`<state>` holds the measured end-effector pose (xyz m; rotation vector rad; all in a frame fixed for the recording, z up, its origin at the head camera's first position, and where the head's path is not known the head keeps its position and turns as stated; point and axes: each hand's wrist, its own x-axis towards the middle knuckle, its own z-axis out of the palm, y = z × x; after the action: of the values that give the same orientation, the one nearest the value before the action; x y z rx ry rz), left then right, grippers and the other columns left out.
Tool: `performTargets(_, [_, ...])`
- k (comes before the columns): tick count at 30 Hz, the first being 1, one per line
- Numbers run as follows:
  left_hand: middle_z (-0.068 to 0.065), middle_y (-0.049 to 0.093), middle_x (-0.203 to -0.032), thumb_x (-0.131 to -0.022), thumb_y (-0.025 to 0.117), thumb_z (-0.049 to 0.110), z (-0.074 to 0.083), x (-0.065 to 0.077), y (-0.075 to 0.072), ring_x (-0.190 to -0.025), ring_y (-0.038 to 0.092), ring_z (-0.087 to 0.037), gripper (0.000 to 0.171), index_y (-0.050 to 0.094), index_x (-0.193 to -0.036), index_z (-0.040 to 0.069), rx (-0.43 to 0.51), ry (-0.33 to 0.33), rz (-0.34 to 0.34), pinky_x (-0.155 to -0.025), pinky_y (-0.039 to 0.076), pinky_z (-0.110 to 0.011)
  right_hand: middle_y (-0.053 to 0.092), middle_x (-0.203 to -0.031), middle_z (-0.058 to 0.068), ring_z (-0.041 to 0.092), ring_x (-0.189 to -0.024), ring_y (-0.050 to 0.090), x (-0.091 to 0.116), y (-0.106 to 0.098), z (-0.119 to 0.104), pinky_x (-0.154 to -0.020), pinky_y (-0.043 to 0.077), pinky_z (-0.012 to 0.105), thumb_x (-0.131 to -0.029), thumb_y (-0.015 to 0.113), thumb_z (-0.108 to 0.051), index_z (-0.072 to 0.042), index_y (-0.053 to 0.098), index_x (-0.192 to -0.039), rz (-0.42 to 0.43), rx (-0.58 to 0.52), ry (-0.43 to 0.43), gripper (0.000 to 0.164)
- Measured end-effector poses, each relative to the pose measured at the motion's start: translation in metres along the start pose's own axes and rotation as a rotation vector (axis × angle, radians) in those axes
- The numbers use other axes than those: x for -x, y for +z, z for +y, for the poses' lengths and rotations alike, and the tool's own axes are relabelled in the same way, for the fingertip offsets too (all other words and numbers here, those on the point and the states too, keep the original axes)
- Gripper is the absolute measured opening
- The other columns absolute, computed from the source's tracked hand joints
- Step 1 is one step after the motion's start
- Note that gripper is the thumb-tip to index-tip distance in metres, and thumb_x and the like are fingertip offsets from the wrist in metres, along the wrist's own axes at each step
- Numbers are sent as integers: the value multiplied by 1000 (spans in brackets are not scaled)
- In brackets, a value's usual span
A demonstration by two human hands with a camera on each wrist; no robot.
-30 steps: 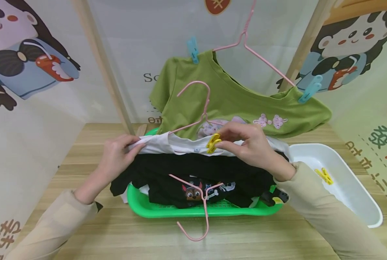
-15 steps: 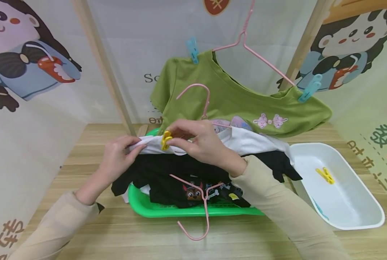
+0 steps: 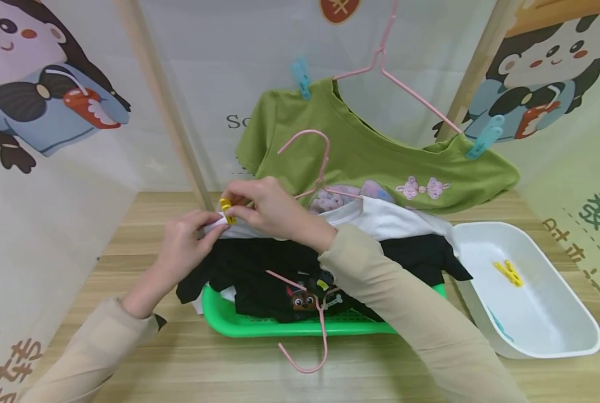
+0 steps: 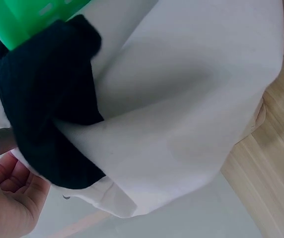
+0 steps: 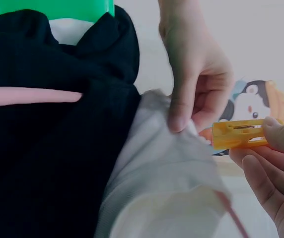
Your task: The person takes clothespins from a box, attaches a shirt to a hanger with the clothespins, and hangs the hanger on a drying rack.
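Observation:
A white shirt (image 3: 398,221) lies along a pink hanger (image 3: 324,162), with black cloth (image 3: 259,280) just below it. My left hand (image 3: 185,239) pinches the white shirt's shoulder at its left end, thumb on the near side. Between thumb and fingers of my right hand (image 3: 275,204) is a yellow clothespin (image 5: 239,134). Its tip end points at the pinched shoulder, right by the left fingertips. In the right wrist view the hanger's arm (image 5: 231,213) shows under the white neckline. The left wrist view shows the left hand (image 4: 20,193) beside a black sleeve edge (image 4: 52,99).
Beneath the clothes sits a green basket (image 3: 300,329), a second pink hanger (image 3: 323,336) at its front. To the right, a white tray (image 3: 552,313) holds yellow clothespins (image 3: 508,273). Behind hangs a green shirt (image 3: 280,129) with blue clothespins (image 3: 486,137) on another hanger.
My right hand has carried the yellow clothespin leftward from the neckline to the left shoulder. The left hand keeps its pinch in the same place.

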<state>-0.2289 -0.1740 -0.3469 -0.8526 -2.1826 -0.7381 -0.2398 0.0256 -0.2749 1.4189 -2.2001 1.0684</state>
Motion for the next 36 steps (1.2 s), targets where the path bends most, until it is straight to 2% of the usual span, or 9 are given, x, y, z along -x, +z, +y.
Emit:
performTargets(7, [-16, 66, -72, -66, 80, -7, 0, 0, 0, -61, 64, -22, 17, 68, -77, -7, 12, 9, 4, -49, 51, -30, 70, -84, 7, 11, -80, 67, -4, 4, 7, -69, 50, 16, -84, 68, -4, -1, 65, -87, -55, 56, 41, 5])
performTargets(15, [-15, 66, -72, -66, 79, -9, 0, 0, -1, -61, 64, -22, 16, 68, -77, -7, 21, 8, 0, -49, 52, -30, 70, -84, 5, 12, -78, 65, -6, 6, 6, -68, 50, 19, -86, 66, -6, -5, 63, -85, -108, 147, 35, 3])
performTargets(22, [-15, 66, -72, -67, 79, -8, 0, 0, 0, -60, 64, -22, 15, 67, -76, -7, 17, 12, -5, -49, 52, -32, 70, -84, 5, 12, -79, 66, -6, 7, 7, -68, 50, 18, -86, 67, -7, -5, 62, -86, -130, 162, 46, 5])
performTargets(29, [-16, 66, -72, -66, 79, -9, 1, -1, 0, -62, 65, -23, 15, 67, -77, -8, 22, 12, -9, -50, 53, -33, 70, -89, 6, 12, -83, 66, -6, 7, 8, -71, 50, 18, -86, 67, -7, -2, 62, -93, -166, 153, 84, 9])
performTargets(32, [-16, 66, -72, -66, 79, -9, 0, -1, 0, -62, 65, -23, 16, 68, -77, -8, 16, 12, -6, -51, 53, -32, 70, -93, 7, 13, -87, 66, -4, 7, 9, -75, 50, 19, -86, 67, -8, -1, 63, -100, -163, 131, 104, 16])
performTargets(36, [-16, 67, -73, -65, 80, -8, 0, -1, 0, -62, 64, -22, 17, 68, -78, -8, 10, 4, -6, -51, 53, -31, 68, -100, 10, 15, -90, 65, -1, 6, 7, -78, 48, 17, -84, 71, -12, 2, 61, -113, -124, 153, 90, 34])
